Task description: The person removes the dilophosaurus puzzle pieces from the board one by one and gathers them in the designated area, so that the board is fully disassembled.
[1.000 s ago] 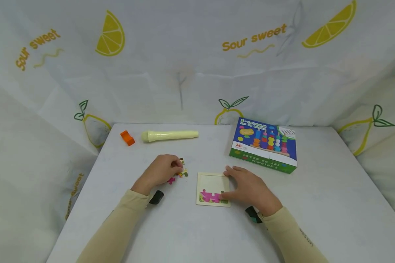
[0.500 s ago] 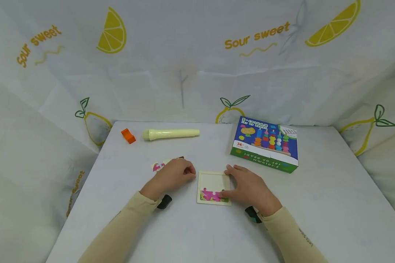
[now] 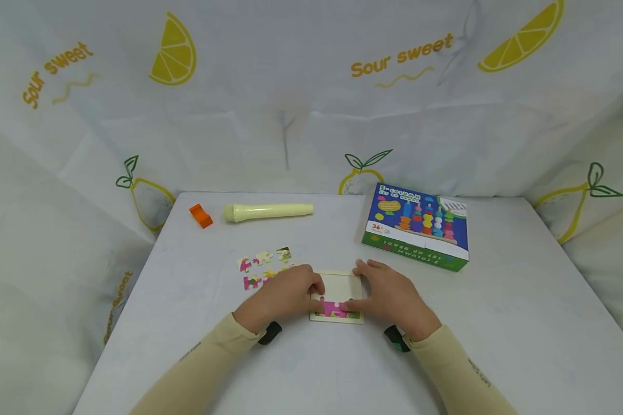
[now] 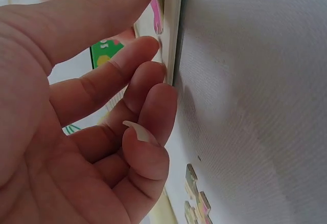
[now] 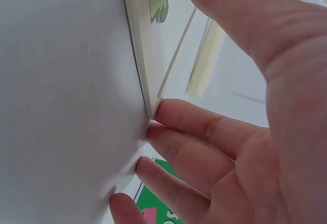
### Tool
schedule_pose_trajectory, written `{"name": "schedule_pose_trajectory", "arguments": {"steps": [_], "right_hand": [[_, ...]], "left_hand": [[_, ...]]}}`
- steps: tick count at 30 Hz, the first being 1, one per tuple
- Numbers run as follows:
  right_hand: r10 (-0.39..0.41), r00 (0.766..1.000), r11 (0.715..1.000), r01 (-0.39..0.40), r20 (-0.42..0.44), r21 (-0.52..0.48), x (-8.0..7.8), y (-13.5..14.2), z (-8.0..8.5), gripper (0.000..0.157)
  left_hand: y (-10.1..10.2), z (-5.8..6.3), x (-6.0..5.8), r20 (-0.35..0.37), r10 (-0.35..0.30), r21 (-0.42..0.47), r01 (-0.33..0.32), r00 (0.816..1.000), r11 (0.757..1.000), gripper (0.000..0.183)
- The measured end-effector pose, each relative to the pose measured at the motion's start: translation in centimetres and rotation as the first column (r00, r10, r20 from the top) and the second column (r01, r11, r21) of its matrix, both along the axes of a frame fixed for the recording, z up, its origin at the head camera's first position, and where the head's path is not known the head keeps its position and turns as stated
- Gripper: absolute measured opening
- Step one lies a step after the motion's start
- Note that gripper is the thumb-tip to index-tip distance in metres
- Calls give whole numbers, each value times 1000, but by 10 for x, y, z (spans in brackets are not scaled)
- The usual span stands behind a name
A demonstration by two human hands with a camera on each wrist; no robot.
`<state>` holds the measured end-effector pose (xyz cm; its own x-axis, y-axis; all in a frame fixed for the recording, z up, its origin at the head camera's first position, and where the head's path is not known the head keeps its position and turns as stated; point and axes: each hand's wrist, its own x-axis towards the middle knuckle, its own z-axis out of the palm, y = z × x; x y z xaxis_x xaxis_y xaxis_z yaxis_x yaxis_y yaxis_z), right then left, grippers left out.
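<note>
A small square wooden puzzle tray [image 3: 342, 282] lies on the table with pink and green jigsaw pieces [image 3: 334, 309] along its near side. At its left edge my left hand [image 3: 285, 294] has the thumb over the pieces and its loosely bent fingers against the frame. No loose piece shows between those fingers in the left wrist view. On the other side my right hand [image 3: 397, 300] rests its thumb on the pieces. Its outstretched fingers touch the tray's far right corner, as the right wrist view shows. Several loose jigsaw pieces [image 3: 263, 257] lie left of the tray, partly hidden behind my left hand.
A blue and green bead-set box [image 3: 417, 225] stands at the back right. Toward the back left lie a pale yellow toy microphone [image 3: 270, 212] and an orange wavy block [image 3: 201, 216]. A white lemon-print cloth [image 3: 228, 132] hangs behind the white table [image 3: 316, 374].
My left hand has moved right and nearer, from the loose pieces to the tray's left side, uncovering most of those pieces. My right hand has stayed at the tray.
</note>
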<state>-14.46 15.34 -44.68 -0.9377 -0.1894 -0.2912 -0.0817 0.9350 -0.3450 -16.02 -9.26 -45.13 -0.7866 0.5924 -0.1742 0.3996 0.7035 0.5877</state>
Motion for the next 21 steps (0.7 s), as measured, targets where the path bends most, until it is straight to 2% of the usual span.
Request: {"name": "schedule_pose_trajectory", "arguments": {"steps": [10,21], "right_hand": [[-13,1000,1000,13,-4,16,0,-5,-4,106],[-1,999,1000,2,-52,20,4,-4,-2,105]], "left_hand": [[1,1,6,47,5,-21,-4,999,1000,28],[3,-2,6,20,-6,-15,6,1000,1000,31]]}}
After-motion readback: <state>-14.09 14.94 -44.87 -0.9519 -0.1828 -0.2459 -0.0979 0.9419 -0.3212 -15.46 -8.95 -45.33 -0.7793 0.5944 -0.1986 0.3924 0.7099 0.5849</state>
